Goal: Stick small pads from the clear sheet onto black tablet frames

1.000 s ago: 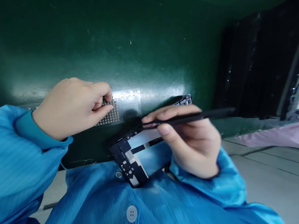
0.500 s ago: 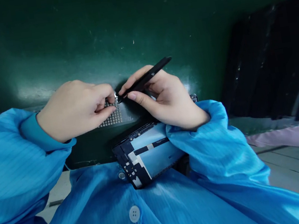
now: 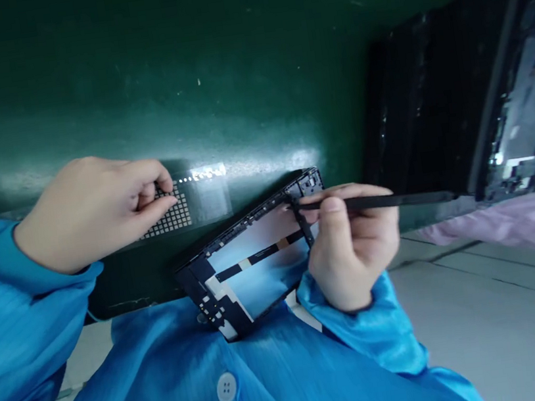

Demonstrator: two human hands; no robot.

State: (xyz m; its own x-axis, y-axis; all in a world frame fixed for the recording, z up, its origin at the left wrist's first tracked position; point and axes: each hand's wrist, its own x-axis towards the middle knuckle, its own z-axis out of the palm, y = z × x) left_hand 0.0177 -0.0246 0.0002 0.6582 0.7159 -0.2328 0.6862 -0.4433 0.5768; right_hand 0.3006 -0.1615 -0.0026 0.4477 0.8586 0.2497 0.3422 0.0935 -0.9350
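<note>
My right hand (image 3: 353,241) grips black tweezers (image 3: 397,199) lying nearly level. Their tip is over the upper right part of an opened phone or small tablet (image 3: 250,259), whose inside faces up: black frame, bluish-silver panel and a dark flex strip across it. The device rests tilted at the table's near edge, against my blue coat. My left hand (image 3: 99,204) is closed, thumb and forefinger curled together over a clear sheet (image 3: 210,198) with rows of tiny square pads (image 3: 173,217). Whether the fingertips pinch the sheet or a pad is hidden.
A dark green tabletop (image 3: 177,54) spreads beyond my hands. On the right lie large black parts or trays (image 3: 418,106), with a shiny metallic piece (image 3: 518,112) beside them. Pink cloth (image 3: 490,229) shows at the right edge, above pale floor (image 3: 501,307).
My right hand has moved with the tweezers from the pad sheet, right and down to the opened device. My left hand stays by the sheet. The view has shifted somewhat to the right.
</note>
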